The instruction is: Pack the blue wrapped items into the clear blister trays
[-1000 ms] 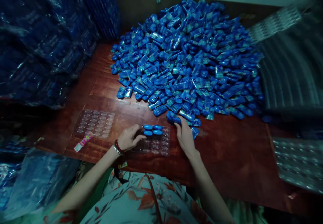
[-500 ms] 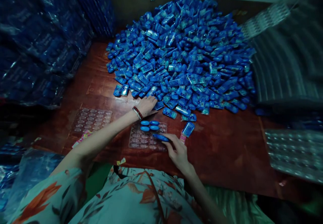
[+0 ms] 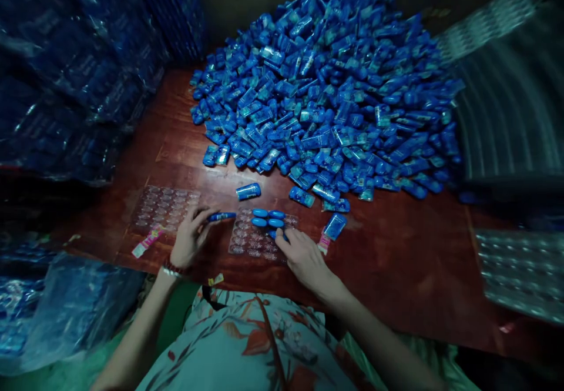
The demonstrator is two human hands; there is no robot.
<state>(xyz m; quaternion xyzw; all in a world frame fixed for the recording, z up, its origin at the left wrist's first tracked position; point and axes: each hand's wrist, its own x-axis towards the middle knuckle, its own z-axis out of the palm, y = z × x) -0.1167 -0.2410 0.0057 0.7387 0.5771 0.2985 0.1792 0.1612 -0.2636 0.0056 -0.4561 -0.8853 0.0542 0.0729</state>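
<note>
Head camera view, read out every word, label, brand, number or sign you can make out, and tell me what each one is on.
No text can be read.
Heaped blue packets: pale marks, too small to read.
Blue item in the left hand: any print too small.
Pink-and-white slip: markings too blurred.
Plastic-wrapped blue packs: too dark and blurred.

The right hand (image 3: 302, 259) partly hides the tray (image 3: 240, 241). Left of the tray, bags (image 3: 66, 79) run off-frame; right of it, a sheet (image 3: 524, 270) is blurred.
</note>
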